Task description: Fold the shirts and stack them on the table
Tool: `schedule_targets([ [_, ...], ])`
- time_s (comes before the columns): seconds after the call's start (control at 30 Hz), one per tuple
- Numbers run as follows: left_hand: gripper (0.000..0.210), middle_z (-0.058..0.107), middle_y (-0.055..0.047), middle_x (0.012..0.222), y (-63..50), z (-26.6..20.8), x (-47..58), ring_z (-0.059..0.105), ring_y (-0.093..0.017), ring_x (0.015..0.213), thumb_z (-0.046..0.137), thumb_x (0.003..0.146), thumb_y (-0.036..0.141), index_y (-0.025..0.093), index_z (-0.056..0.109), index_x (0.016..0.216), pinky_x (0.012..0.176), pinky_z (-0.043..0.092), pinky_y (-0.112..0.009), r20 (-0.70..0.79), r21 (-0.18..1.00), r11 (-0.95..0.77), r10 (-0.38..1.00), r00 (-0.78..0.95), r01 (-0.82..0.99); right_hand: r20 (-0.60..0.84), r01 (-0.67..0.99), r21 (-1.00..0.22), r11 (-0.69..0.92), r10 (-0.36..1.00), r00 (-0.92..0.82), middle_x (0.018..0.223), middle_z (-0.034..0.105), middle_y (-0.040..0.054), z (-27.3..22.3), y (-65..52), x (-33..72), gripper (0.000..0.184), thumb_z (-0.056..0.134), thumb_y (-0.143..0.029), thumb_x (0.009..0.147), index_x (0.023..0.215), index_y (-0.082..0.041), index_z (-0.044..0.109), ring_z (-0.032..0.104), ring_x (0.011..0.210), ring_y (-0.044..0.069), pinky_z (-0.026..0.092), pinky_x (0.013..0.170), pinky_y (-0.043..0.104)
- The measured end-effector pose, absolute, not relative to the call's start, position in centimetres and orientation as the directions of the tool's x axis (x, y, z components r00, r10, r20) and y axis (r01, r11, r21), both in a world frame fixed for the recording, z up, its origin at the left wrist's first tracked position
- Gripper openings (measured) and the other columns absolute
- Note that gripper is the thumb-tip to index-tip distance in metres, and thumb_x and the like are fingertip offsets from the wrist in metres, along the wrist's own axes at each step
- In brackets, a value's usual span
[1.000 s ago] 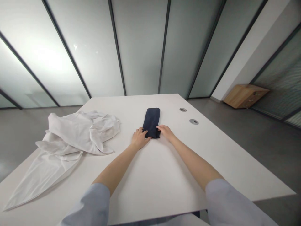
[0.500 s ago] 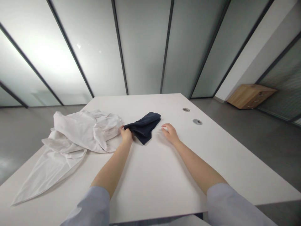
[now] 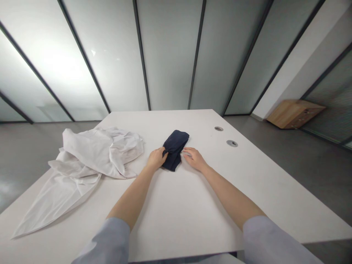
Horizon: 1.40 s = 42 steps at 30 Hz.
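Left sleeve [image 3: 108, 240] and right sleeve [image 3: 271, 238]: pale grey-blue, short, plain, wide. Left hand [image 3: 156, 159] and right hand [image 3: 194, 159]: bare.

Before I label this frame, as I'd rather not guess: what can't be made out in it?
Head view: left hand, some fingertips hidden behind the hand itself.
Head view: dark blue cloth, underside hidden by its upper layers.
Head view: right hand, any gap to that cloth too small to judge.
Head view: white cloth, inner layers hidden by its folds.

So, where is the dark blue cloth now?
In the head view, the dark blue cloth lies on the white table near the picture's middle, between the left hand and right hand, right of the white cloth.
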<state>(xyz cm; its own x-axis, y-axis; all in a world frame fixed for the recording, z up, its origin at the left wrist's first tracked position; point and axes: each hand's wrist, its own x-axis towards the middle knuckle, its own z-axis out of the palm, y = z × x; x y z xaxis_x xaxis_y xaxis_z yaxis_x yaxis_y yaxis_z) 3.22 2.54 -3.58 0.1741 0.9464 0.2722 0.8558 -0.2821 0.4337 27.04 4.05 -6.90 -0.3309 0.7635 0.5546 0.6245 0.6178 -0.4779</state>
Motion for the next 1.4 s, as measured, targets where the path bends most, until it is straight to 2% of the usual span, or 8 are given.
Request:
schedule_targets([
  [0.13, 0.021, 0.066, -0.004, 0.076, 2.9, -4.3, 3.1, 0.062, -0.02, 0.076, 0.055, 0.084, 0.039, 0.019, 0.06, 0.08, 0.075, 0.048, -0.031, 0.247, 0.743, -0.315, 0.949, 0.195, 0.59, 0.652, 0.645, -0.516, 0.563, 0.747, -0.13, 0.093, 0.07, 0.0066, -6.2, 4.3, 28.0, 0.021, 0.047, -0.027, 0.087, 0.086, -0.022, 0.067, 0.062, 0.092, 0.022, 0.048, 0.088, 0.04],
  [0.33, 0.032, 0.066, -0.007, 0.095, 5.2, -6.2, 2.8, 0.065, -0.02, 0.086, 0.053, 0.085, 0.039, 0.02, 0.051, 0.111, 0.078, 0.053, -0.036, -0.011, 0.989, -0.054, 0.903, -0.429, -0.139, 0.668, 0.701, -0.463, 0.542, 0.734, -0.126, 0.086, 0.068, 0.0071, -5.9, 4.4, 28.7, 0.021, 0.047, -0.026, 0.086, 0.08, -0.021, 0.066, 0.061, 0.086, 0.023, 0.048, 0.084, 0.039],
  [0.47, 0.058, 0.052, -0.017, 0.132, 5.2, -5.7, 2.1, 0.048, -0.026, 0.126, 0.061, 0.075, 0.02, 0.015, 0.042, 0.13, 0.107, 0.038, -0.042, 0.261, 0.959, -0.125, 0.737, -0.624, 0.254, 0.497, 0.766, -0.392, 0.509, 0.818, -0.289, 0.124, 0.063, 0.0106, -6.8, 4.3, 27.8, 0.031, 0.053, -0.036, 0.087, 0.109, -0.021, 0.068, 0.053, 0.119, 0.026, 0.04, 0.102, 0.044],
  [0.57, 0.048, 0.052, -0.014, 0.135, 4.1, -4.9, 1.9, 0.041, -0.027, 0.133, 0.057, 0.075, 0.016, 0.015, 0.053, 0.123, 0.113, 0.029, -0.044, 0.525, 0.773, -0.21, 0.741, -0.419, 0.598, 0.305, 0.852, -0.344, 0.394, 0.905, -0.296, 0.141, 0.051, 0.01, -7.4, 4.4, 27.3, 0.043, 0.052, -0.046, 0.088, 0.124, -0.025, 0.062, 0.042, 0.132, 0.029, 0.033, 0.107, 0.049],
  [0.77, 0.034, 0.069, -0.006, 0.114, 2.7, -4.5, 3.4, 0.06, -0.022, 0.113, 0.047, 0.076, 0.013, 0.022, 0.069, 0.101, 0.11, 0.034, -0.042, 0.242, 0.594, -0.421, 0.906, 0.347, 0.685, 0.229, 0.926, -0.353, 0.132, 0.972, -0.052, 0.145, 0.046, 0.0115, -7.7, 6.1, 29.3, 0.046, 0.047, -0.046, 0.09, 0.129, -0.024, 0.058, 0.038, 0.134, 0.033, 0.028, 0.107, 0.057],
  [0.97, 0.061, 0.043, -0.01, 0.148, 1.9, -4.7, 4.3, 0.035, -0.028, 0.139, 0.059, 0.07, 0.02, 0.022, 0.057, 0.13, 0.116, 0.018, -0.051, 0.118, 0.452, -0.534, 0.83, 0.545, 0.715, 0.321, 0.905, -0.423, 0.043, 0.941, 0.106, 0.134, 0.055, 0.0134, -7.4, 5.8, 30.7, 0.041, 0.051, -0.032, 0.085, 0.123, -0.018, 0.062, 0.047, 0.125, 0.031, 0.034, 0.104, 0.051],
  [1.2, 0.041, 0.057, -0.003, 0.137, 2.7, -5.2, 4.3, 0.045, -0.019, 0.131, 0.043, 0.085, 0.021, 0.024, 0.067, 0.117, 0.114, 0.029, -0.039, 0.158, 0.52, -0.483, 0.865, 0.476, 0.705, 0.445, 0.862, -0.489, 0.135, 0.888, 0.113, 0.114, 0.065, 0.0077, -6.9, 5.3, 30.1, 0.03, 0.047, -0.027, 0.083, 0.102, -0.021, 0.069, 0.057, 0.105, 0.025, 0.041, 0.097, 0.043],
  [1.4, 0.025, 0.07, -0.005, 0.112, 3.1, -5.6, 4.1, 0.06, -0.023, 0.112, 0.05, 0.082, 0.019, 0.021, 0.073, 0.091, 0.106, 0.04, -0.039, 0.199, 0.831, -0.305, 0.944, 0.263, 0.466, 0.515, 0.802, -0.556, 0.218, 0.847, 0.127, 0.103, 0.067, 0.0082, -6.6, 5.2, 29.8, 0.025, 0.044, -0.027, 0.083, 0.089, -0.021, 0.068, 0.056, 0.099, 0.025, 0.042, 0.093, 0.042],
])
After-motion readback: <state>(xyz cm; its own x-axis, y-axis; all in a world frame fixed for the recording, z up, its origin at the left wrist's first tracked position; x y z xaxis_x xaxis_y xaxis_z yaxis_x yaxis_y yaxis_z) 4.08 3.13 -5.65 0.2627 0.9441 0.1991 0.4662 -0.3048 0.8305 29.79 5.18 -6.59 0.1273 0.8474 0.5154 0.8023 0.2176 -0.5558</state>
